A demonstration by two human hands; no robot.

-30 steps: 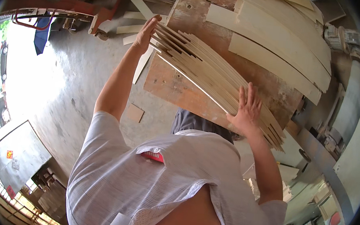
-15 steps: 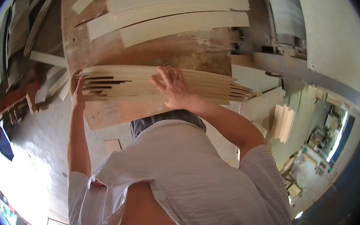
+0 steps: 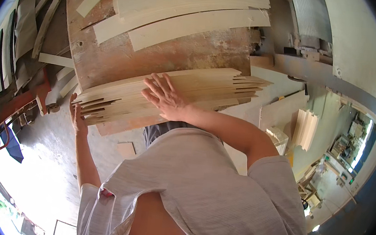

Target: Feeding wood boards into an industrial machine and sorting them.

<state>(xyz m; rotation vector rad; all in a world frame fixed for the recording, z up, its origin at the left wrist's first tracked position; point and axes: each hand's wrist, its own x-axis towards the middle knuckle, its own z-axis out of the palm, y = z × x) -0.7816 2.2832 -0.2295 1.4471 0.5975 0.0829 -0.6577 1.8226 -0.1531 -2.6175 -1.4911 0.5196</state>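
Observation:
A bundle of thin pale wooden strips point(image 3: 200, 84) lies side by side across the near part of the worktable, with uneven, staggered ends left and right. My right hand point(image 3: 167, 99) rests on top of the strips near their middle, fingers spread. At the left ends of the strips is my left hand point(image 3: 79, 119), its fingers stretched upward and touching the ends; part of the palm side is hidden.
Wider flat wooden boards point(image 3: 185, 14) lie on the far part of the worn brown worktable point(image 3: 157, 57). A red metal frame point(image 3: 20, 100) stands at the left beside long boards. To the right are a stack of grooved wood pieces point(image 3: 306, 130) and a machine beam point(image 3: 338, 85).
The strips have tilted, left end nearer me and right end farther away. My left hand has moved nearer with their ends; my right hand has shifted slightly left, still on top.

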